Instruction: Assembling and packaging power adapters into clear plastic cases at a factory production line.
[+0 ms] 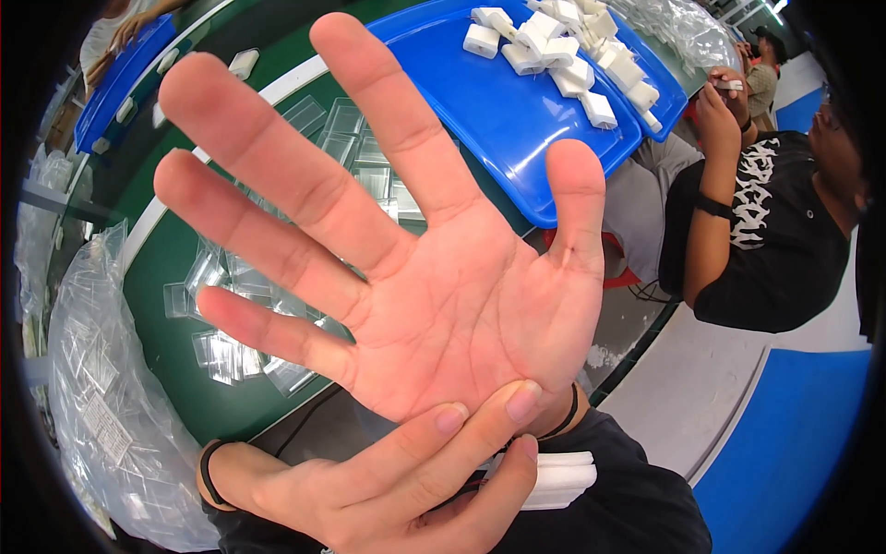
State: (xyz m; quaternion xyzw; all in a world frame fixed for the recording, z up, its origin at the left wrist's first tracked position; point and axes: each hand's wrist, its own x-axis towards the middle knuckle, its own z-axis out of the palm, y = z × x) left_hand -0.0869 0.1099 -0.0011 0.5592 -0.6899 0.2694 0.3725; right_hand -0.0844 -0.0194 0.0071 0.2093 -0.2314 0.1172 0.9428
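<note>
Close up, right hand [461,305] palm to camera, fingers [277,175] splayed, pointing up-left, left hand [369,499] fingers loose on wrist

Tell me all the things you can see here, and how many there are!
tray: two in view here, blue, far side of the table, a second one behind it
plug blocks: a heap, too many to count, white, on the blue trays
small bags: many, clear, spread on the green table
big bag: one, clear plastic, stuffed, at the left
co-worker: one, black shirt, seated at the right
white pieces: a small stack, on the lap below
right hand: one, open palm facing the camera, fingers spread, empty
left hand: one, fingertips touching the right wrist
</note>
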